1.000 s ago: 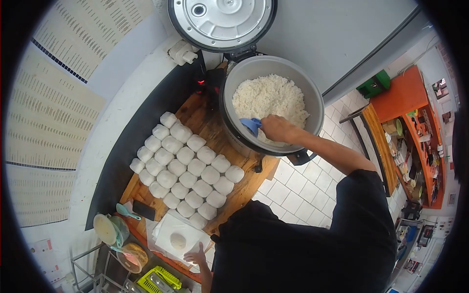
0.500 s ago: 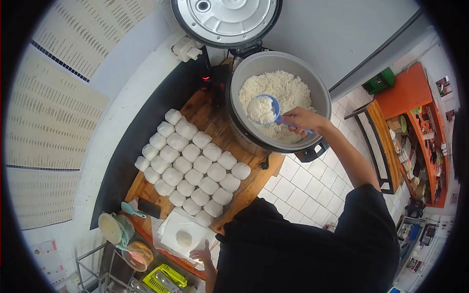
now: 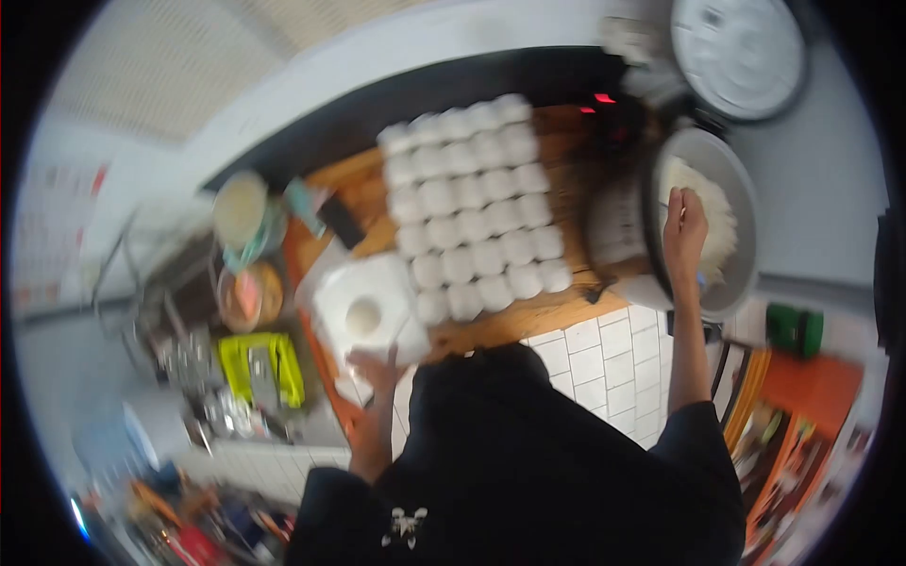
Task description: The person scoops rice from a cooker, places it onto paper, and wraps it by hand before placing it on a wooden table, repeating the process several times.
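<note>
Rice [image 3: 722, 222]: heaped in cooker [image 3: 744, 189], far R end of table [image 3: 566, 160]; partly hidden by R hand [image 3: 685, 226].
R hand: fingers curled tight round handle of blue scoop [image 3: 700, 278], above rice; blurry.
Blue scoop: just a bit showing by R wrist; bowl can't be seen.
Cooker lid [image 3: 739, 52]: up, hinged back twd wall.
In betw.: white bundles [image 3: 477, 203], packed in rows, filling mid table from sheets to approx. cooker.
White sheets [image 3: 394, 283]: stacked L of bundles, nr front edge of table.
Round mound [image 3: 363, 318]: on sheets, approx. mid.
L hand [image 3: 376, 366]: fingers spread, at front edge of sheets, nr mound; exact contact can't tell.
Behind sheets: dark phone [image 3: 342, 220], teal spoon [image 3: 304, 205] just beside.
Far L: tubs [image 3: 241, 209], yellow-green basket [image 3: 294, 363].
Below: white floor tiles [image 3: 604, 358], betw. table and black shirt [image 3: 528, 462].
</note>
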The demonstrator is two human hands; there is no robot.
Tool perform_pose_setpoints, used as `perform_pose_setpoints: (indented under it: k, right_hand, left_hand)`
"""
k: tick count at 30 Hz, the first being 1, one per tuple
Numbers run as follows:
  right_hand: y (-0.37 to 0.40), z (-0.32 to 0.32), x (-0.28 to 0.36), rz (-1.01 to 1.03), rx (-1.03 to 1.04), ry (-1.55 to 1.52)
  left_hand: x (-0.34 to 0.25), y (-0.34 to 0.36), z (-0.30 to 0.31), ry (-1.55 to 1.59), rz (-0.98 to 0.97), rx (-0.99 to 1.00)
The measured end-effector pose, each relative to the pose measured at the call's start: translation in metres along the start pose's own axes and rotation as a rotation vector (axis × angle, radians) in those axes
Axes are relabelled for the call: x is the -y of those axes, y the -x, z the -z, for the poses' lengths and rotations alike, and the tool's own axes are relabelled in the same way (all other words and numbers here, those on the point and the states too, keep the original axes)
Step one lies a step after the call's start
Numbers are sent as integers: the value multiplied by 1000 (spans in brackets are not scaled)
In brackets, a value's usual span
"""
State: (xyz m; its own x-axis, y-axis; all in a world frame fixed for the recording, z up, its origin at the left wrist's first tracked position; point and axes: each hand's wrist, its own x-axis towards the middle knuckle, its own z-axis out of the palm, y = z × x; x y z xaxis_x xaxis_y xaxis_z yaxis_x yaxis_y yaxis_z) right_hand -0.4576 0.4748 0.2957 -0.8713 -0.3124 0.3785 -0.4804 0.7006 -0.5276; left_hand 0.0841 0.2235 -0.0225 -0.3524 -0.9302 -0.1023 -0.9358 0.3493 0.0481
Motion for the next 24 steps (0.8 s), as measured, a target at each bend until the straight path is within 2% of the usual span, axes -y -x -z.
perform_pose_setpoints:
  k: [1,2,3,5,6,7,8,9,12,13,16,17,21,24]
  right_hand:
    - [18,-22,30,-55,202,-66]
    - [50,-64,54,138,217,-294]
    - [88,-105,67,107,410,-421]
    - [166,-181,115,60,866,-928]
    - [208,-222,129,-38,1074,-950]
    - [230,-241,152,101,1253,-832]
    - [263,-266,165,-217,1375,-703]
    - [296,-301,163,-56,1315,-464]
    - [327,-330,205,-68,1136,-128]
    - [324,-328,222,-211,1056,-143]
    - [320,-354,222,-24,889,-50]
    - [317,-359,221,-120,874,-33]
    - [309,-345,214,-175,978,-186]
    - [325,-339,210,-167,854,-283]
  left_hand:
    - [1,4,-6,-197,-53,-175]
    - [-8,-3,-3,93,182,84]
    - [-12,-4,-5,66,210,52]
    - [-21,-4,-3,8,231,19]
    - [-24,-4,0,18,243,9]
    - [-25,-4,2,27,253,1]
    - [-26,-4,2,36,261,-5]
    - [-26,-3,0,36,234,-63]
    - [-26,-2,5,72,235,-52]
    - [-25,-2,7,108,237,-37]
    - [-16,1,18,225,187,2]
    - [-10,1,21,303,166,33]
    - [19,-7,32,486,78,64]
    - [36,-19,54,654,-29,16]
